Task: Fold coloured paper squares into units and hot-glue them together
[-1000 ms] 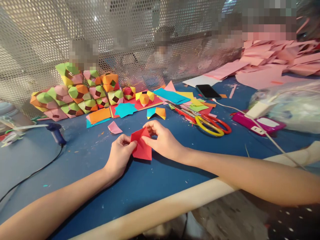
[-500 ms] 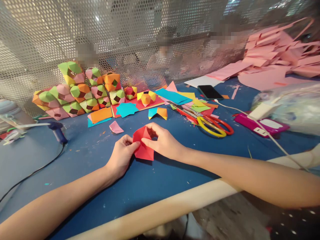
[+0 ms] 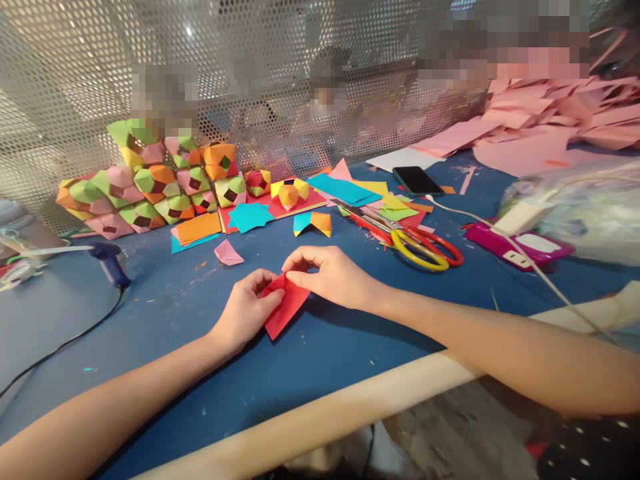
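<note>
A red sheet of paper (image 3: pixel 286 308), partly folded, is held just over the blue table (image 3: pixel 320 373). My left hand (image 3: pixel 250 303) pinches its left side, thumb on top. My right hand (image 3: pixel 320 275) is closed on the upper corner, between thumb and forefinger. The fingers hide part of the folded edge. Beyond my left hand lies a small folded pink piece (image 3: pixel 229 253). A blue and orange folded piece (image 3: pixel 313 224) sits a little past my right hand, near scissors with yellow and red handles (image 3: pixel 425 248).
Colourful folded paper balls (image 3: pixel 155 183) are stacked at the back left against a perforated metal screen (image 3: pixel 280 80). A blue glue gun (image 3: pixel 113 263) rests at the left. Phone (image 3: pixel 417 181), magenta power strip (image 3: pixel 520 245) and pink paper strips (image 3: pixel 560 113) lie rightward. People show behind the screen.
The red paper has been turned between my hands, so one corner now points down toward me. My right hand has shifted its grip to the top corner.
</note>
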{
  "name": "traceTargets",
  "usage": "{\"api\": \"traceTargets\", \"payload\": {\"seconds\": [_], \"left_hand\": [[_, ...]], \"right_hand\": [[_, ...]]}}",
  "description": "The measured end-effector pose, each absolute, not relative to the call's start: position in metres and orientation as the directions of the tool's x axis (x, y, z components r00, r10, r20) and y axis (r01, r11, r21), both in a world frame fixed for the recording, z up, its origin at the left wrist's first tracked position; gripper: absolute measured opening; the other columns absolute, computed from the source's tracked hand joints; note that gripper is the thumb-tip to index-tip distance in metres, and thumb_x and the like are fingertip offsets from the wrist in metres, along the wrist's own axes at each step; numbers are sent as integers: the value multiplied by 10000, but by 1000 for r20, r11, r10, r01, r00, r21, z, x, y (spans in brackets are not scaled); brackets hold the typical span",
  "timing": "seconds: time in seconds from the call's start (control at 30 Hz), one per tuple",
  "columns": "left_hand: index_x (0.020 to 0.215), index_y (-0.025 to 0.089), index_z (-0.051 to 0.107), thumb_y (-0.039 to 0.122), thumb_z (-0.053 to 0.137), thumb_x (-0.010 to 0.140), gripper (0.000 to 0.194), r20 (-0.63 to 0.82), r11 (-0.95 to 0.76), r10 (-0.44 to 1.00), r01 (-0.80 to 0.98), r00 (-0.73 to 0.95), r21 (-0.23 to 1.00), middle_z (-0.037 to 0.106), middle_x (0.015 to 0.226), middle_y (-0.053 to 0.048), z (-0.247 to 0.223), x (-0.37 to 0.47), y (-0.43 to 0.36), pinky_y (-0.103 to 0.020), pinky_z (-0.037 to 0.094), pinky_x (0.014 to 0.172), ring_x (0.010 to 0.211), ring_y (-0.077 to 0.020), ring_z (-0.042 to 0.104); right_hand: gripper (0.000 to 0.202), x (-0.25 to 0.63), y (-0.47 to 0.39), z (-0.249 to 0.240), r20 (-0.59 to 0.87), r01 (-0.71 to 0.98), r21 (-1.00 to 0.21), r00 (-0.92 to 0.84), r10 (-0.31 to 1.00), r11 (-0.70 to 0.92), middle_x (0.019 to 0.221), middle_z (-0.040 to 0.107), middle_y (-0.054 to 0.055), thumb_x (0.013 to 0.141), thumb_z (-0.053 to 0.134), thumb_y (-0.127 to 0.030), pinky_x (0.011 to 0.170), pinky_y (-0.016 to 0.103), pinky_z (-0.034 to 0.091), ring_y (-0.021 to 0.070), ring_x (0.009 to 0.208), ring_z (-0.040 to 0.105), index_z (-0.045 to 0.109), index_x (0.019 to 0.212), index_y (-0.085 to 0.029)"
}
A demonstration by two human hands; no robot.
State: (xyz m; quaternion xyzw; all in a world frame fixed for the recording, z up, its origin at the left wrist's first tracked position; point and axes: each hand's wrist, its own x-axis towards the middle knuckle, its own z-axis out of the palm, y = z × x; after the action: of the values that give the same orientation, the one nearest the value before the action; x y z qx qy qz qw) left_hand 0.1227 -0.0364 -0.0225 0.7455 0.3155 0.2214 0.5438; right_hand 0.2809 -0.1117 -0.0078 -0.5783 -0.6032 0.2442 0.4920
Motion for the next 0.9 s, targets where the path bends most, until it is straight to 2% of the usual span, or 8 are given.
{"api": "traceTargets", "payload": {"seconds": [0.1, 0.2, 0.33, 0.6, 0.77, 0.9], "left_hand": [[866, 152, 597, 263, 604, 756, 156, -7, -243, 684, 237, 729, 941, 618, 799, 4, -19, 122, -38, -214, 429, 634, 703, -116, 537], [919, 151, 622, 341, 598, 781, 236, -15, -232, 659, 222, 752, 947, 626, 828, -4, -16, 121, -39, -221, 428, 659, 729, -128, 537], [932, 155, 665, 447, 474, 859, 356, -9, -232, 620, 194, 784, 953, 631, 793, -7, -15, 120, -38, -225, 416, 656, 719, -133, 525], [973, 168, 703, 415, 481, 870, 348, 27, -353, 597, 231, 802, 907, 664, 816, -8, -14, 120, -36, -221, 413, 654, 727, -138, 525], [987, 165, 711, 396, 504, 858, 336, 30, -351, 596, 226, 803, 909, 683, 826, -17, -13, 120, -37, -228, 429, 677, 754, -156, 546], [964, 161, 716, 404, 511, 849, 338, 28, -338, 622, 236, 783, 911, 672, 791, -14, -14, 120, -38, -221, 418, 626, 701, -144, 534]], "right_hand": [[66, 280, -112, -8, 324, 480, -852, 166, 931, 211, 747, 634, 7, 735, 546, -135, 655, 244, 477, 119, 690, 575, 604, 756, -158], [72, 279, -112, -8, 350, 507, -833, 175, 920, 221, 741, 632, 4, 731, 544, -123, 657, 240, 470, 118, 691, 569, 606, 742, -158], [78, 279, -112, -9, 374, 525, -818, 177, 910, 234, 728, 630, 2, 731, 541, -115, 653, 237, 466, 116, 682, 564, 606, 734, -158], [61, 281, -113, -9, 345, 471, -853, 187, 920, 224, 743, 644, 15, 730, 557, -144, 658, 246, 477, 120, 684, 577, 616, 744, -149], [69, 281, -112, -9, 319, 453, -868, 192, 928, 204, 751, 652, 22, 729, 570, -173, 657, 253, 479, 125, 686, 580, 629, 751, -144], [82, 281, -113, -8, 300, 427, -883, 190, 935, 196, 756, 651, 24, 730, 568, -183, 660, 257, 479, 126, 689, 581, 633, 758, -143]]}}
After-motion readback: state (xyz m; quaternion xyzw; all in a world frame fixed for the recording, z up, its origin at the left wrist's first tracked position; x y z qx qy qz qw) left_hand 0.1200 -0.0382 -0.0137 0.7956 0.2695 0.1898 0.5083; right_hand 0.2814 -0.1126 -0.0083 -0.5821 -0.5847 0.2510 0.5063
